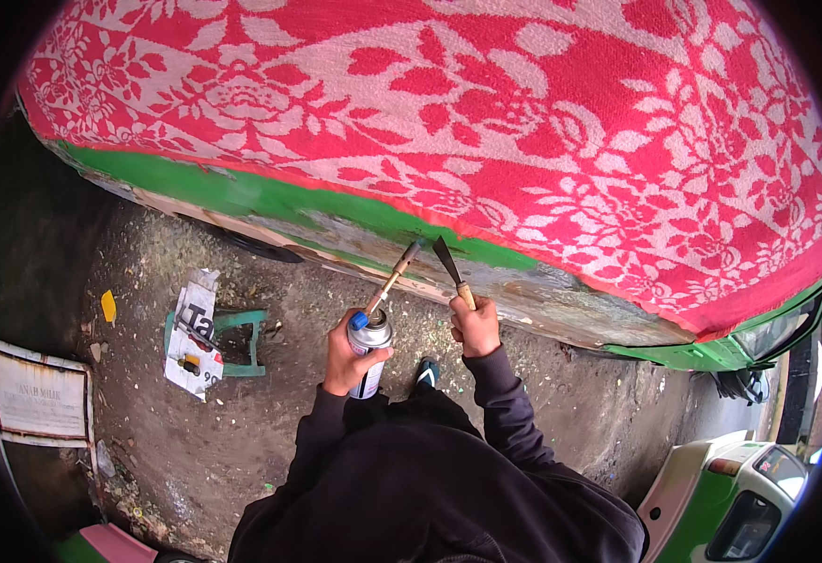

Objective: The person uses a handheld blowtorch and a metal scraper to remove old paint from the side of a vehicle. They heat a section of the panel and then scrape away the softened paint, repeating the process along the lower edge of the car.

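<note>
My left hand grips a gas canister fitted with a brass torch head and a blue knob. The torch's nozzle points at the green side panel of a vehicle. A faint bluish glow shows at its tip. In my right hand is a scraper with a wooden handle and a dark, flared blade, held close to the panel just right of the nozzle. Whether the blade touches the panel, I cannot tell. Along the lower panel the paint is gone, leaving a patchy grey and brown surface.
A red and pale floral cloth drapes over the vehicle. To the left, a green stool carries a printed sheet and small tools. A framed sign stands at far left. Another vehicle is parked behind at right.
</note>
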`<action>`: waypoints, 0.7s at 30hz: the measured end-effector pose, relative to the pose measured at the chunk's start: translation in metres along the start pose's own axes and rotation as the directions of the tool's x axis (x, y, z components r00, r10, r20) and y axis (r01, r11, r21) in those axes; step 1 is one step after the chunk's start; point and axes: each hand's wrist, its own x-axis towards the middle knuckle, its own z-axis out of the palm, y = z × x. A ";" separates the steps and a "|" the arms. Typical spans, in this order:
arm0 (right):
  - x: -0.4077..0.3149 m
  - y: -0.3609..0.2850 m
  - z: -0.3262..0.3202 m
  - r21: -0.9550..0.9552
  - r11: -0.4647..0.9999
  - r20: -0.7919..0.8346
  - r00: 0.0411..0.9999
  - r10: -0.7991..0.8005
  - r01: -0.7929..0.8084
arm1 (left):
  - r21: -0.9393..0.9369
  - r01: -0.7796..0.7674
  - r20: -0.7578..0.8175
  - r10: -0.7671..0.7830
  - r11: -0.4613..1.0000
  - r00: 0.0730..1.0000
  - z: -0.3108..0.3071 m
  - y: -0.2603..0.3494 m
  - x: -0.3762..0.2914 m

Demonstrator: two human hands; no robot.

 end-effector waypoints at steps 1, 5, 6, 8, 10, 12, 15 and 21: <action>-0.001 -0.003 0.004 0.003 1.000 -0.018 1.000 -0.003 0.003 | 0.002 -0.004 0.006 0.004 1.000 1.000 0.002 -0.001 0.000; 0.000 0.002 0.017 0.043 0.999 -0.017 1.000 0.001 0.000 | -0.050 0.061 0.003 -0.061 0.997 0.998 0.006 0.003 0.002; -0.005 0.002 0.014 0.070 0.997 -0.020 1.000 0.014 -0.013 | -0.039 0.040 -0.011 -0.041 0.998 0.999 0.005 0.003 0.001; -0.009 0.000 0.000 0.083 0.996 -0.010 1.000 0.015 -0.014 | 0.003 0.000 -0.013 0.000 1.000 1.000 0.004 0.000 0.003; -0.009 0.001 -0.001 0.090 0.996 -0.009 1.000 0.008 -0.007 | 0.009 -0.001 -0.008 0.001 1.000 1.000 0.005 -0.002 0.002; -0.010 0.006 0.003 0.094 0.995 -0.015 1.000 0.011 -0.009 | -0.017 0.025 -0.016 -0.025 1.000 1.000 0.006 -0.001 0.001; -0.013 -0.003 -0.008 0.084 0.996 0.057 0.998 0.030 -0.035 | -0.031 0.039 -0.020 -0.040 0.999 0.999 0.009 0.004 0.003; -0.023 -0.021 -0.027 0.028 0.999 0.177 0.984 0.010 -0.015 | -0.057 0.047 0.003 -0.047 0.997 0.999 0.010 0.005 0.004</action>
